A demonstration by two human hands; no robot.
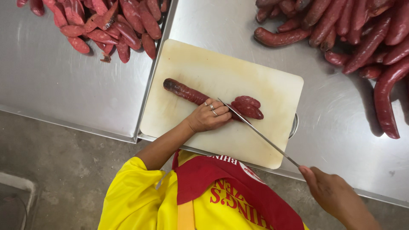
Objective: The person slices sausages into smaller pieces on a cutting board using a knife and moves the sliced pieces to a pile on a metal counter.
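1. Nearest the camera, at 6 o'clock, is the person's chest in a yellow shirt (132, 204) and red apron (221, 187).
2. At 5 o'clock the right hand (334, 196) is closed around the handle of a long thin knife (255, 130); the handle itself is hidden in the grip.
3. From that hand the blade runs toward 10 o'clock, and its tip meets the sausage (185, 91) right beside the left fingers.
4. Near the frame's centre, the left hand (208, 117) lies with fingers curled, pressing down on the sausage; rings show on two fingers.
5. That dark red sausage lies on a pale cutting board (221, 68), with its uncut end pointing to 10 o'clock of the hand.
6. Cut slices (248, 107) lie overlapping at 3 o'clock of the left hand, just past the blade.
7. A steel table (336, 123) carries the board.
8. At 1 o'clock, a pile of whole sausages (362, 34) lies on that table.
9. At 11 o'clock, a heap of sliced pieces (106, 21) sits on a steel tray (47, 81) to the left of the board.
10. Grey floor (59, 166) shows at 8 o'clock.
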